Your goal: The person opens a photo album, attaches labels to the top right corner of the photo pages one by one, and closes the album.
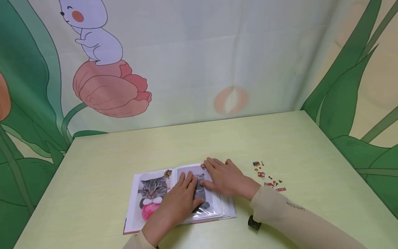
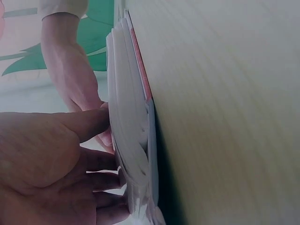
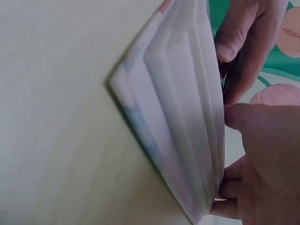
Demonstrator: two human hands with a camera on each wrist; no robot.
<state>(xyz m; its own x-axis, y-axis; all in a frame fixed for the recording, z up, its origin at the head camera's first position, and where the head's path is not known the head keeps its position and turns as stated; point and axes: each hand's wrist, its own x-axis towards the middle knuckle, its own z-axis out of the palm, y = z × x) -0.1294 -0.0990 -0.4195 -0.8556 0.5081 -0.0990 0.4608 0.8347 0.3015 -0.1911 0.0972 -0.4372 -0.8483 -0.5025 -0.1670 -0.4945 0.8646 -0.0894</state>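
Observation:
An album (image 1: 133,204) lies open on the table, with cat pictures in clear sleeves. On its left page is a tabby cat picture (image 1: 153,190) with pink below the head; a small sticker (image 1: 168,173) sits at that page's upper corner. My left hand (image 1: 180,200) lies flat over the inner part of the right page, fingers extended. Across the upper right of the same page rests my right hand (image 1: 225,176), fingers straight. Between them shows a grey cat picture (image 1: 203,202), partly covered. Seen from the side, the page stack (image 2: 124,93) has fingertips of both hands on its top sheet.
Several small loose stickers (image 1: 261,174) are scattered on the table (image 1: 102,162) to the right of the album. A small black object (image 1: 254,223) is by the right sleeve. Behind the table hangs a printed curtain (image 1: 186,69).

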